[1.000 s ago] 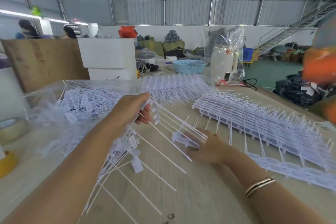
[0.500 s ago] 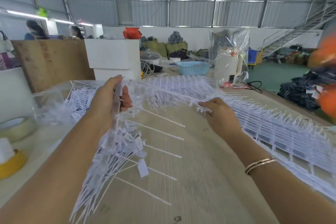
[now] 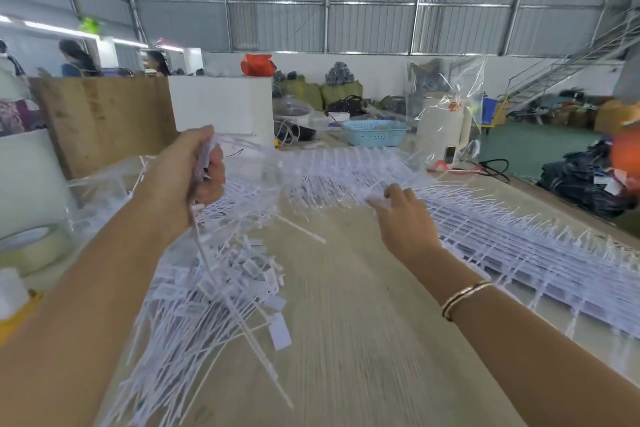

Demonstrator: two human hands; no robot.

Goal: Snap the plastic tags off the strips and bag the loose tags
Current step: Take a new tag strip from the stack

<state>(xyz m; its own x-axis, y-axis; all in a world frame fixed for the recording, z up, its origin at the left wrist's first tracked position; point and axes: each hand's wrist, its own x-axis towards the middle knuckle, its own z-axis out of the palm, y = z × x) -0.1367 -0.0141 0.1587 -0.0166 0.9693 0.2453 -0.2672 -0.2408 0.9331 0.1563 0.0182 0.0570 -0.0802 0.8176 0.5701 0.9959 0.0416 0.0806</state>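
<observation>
- Wooden bench, pale and grainy, filling the lower middle of the view.
- Stacked white strips with tags attached, spread along the bench's right side and fanning across its far end.
- Clear plastic bag at the far left of the bench, holding loose white tags (contents blurred).
- Bundle of loose tags, hanging from the left hand and trailing down onto the near-left bench, flat heads and thin tails tangled together.
- White box upright beyond the bench; blue basket further back to the right.
- Roll of tape lying flat at the left edge.
- Left hand, raised above the bench, fingers curled tight round the top of the bundle.
- Right hand, lower and apart from the left, fingertips at the edge of the fanned strips (whether pinching one, cannot tell).
- Bracelet on the right wrist.
</observation>
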